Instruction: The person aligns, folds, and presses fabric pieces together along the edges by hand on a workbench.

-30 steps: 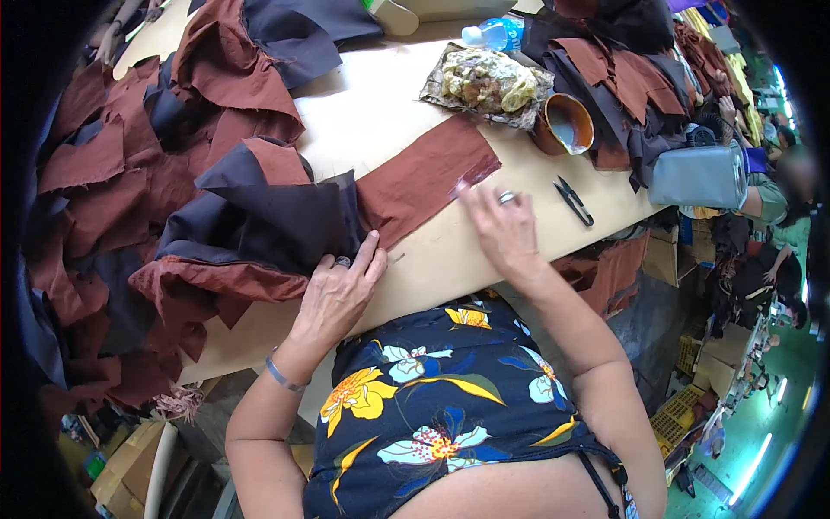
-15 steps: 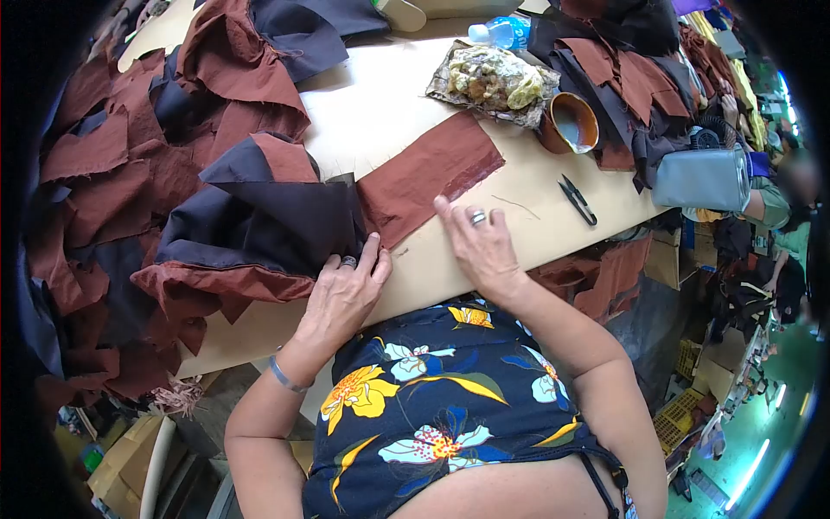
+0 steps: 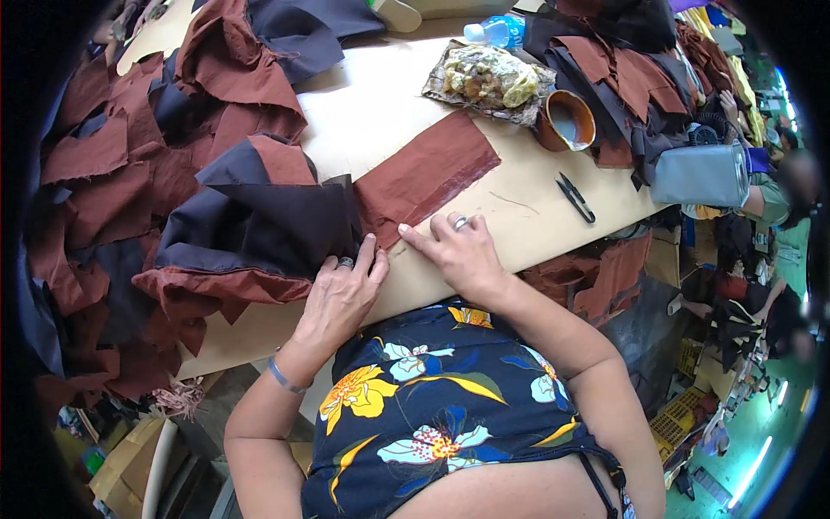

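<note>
My left hand [image 3: 347,284] lies open, its fingertips resting where a dark navy cloth piece [image 3: 268,221] meets a rust-brown cloth strip [image 3: 428,164]. The dark piece has a brown lower border and sits bunched at the left. Flat on the table, the brown strip runs diagonally up to the right. My right hand [image 3: 462,259] is open, with one finger extended onto the strip's lower edge near its left end and the others loosely bent. Both hands are close together. Thread snips [image 3: 575,198] lie to the right, apart from my hands.
A heap of brown and navy cloth pieces [image 3: 104,216] covers the table's left. At the back stand a brown cup [image 3: 566,121], a crumpled cloth-like bundle [image 3: 493,76] and a bottle [image 3: 497,33]. More cloth [image 3: 618,69] is piled at the right. A loose thread [image 3: 514,202] lies near the snips.
My right hand has slid left and slightly down along the strip's edge, closer to my left hand. My left hand stays in place on the cloth.
</note>
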A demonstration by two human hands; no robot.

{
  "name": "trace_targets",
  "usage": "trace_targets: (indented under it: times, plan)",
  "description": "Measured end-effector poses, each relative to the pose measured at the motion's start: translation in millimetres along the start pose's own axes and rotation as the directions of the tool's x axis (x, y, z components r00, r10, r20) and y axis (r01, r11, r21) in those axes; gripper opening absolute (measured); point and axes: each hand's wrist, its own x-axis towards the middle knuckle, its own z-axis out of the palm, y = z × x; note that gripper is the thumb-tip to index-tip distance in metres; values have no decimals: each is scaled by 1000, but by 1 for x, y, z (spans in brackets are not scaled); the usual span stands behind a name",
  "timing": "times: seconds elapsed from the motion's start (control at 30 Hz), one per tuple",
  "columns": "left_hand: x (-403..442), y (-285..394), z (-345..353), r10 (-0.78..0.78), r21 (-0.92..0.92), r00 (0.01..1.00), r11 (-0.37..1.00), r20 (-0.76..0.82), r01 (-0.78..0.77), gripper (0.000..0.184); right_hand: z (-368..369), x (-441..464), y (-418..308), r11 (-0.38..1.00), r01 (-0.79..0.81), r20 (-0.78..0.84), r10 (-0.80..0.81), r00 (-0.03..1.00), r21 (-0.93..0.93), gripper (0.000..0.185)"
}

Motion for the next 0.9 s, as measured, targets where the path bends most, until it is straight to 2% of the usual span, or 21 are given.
trace_targets:
  times: [0.03,0.1,0.13,0.17,0.2,0.23,0.27,0.33,0.43,0.53,0.63,0.67,0.73,0.83,0.9]
  plan:
    - [-1,0,0,6,14,1000,1000,-15,-5,42,-14,3,10,985,-85,100,71,992,149,45]
    - [-1,-1,2,19,36,998,999,-54,-18,42,-15,0,66,902,-68,-115,129,985,426,55]
    - [-1,0,3,17,41,999,999,-44,-15,41,-41,-3,83,932,-161,-253,249,935,325,56]
    - [0,0,3,14,47,999,999,-32,-12,41,-56,-9,112,942,-280,-288,324,901,186,49]
    - [0,0,4,10,53,1000,999,-18,-9,40,-76,-12,129,920,-392,-312,376,873,12,43]
    - [0,1,5,11,58,999,998,-42,-8,38,-87,-15,146,835,-549,-220,530,819,-31,45]
    - [0,1,6,8,55,999,998,-43,-6,38,-91,-20,161,820,-562,-199,536,820,-111,49]
    - [0,1,7,-1,55,999,998,-40,4,37,-95,-16,176,783,-580,-47,586,809,-224,53]
    - [0,1,8,-3,42,998,999,-64,6,36,-87,-2,184,745,-593,14,626,780,-307,54]
    - [0,0,3,-6,31,999,999,-45,8,36,-86,1,190,747,-570,105,634,766,-342,51]
    - [-1,1,2,-12,44,998,999,-54,14,38,-94,-10,184,785,-583,-107,574,812,-208,46]
    - [-1,1,2,-11,38,998,999,-55,14,38,-95,-13,177,793,-568,-150,548,823,-218,41]
    - [-2,1,3,-16,29,998,999,-57,17,39,-86,-20,163,759,-540,-237,485,841,-363,42]
    - [-3,1,4,-25,17,999,1000,-33,26,40,-69,-21,130,785,-454,-277,365,889,-421,41]
    - [-4,0,7,-20,14,999,1000,-30,21,40,-42,-17,86,862,-309,-255,219,942,-403,41]
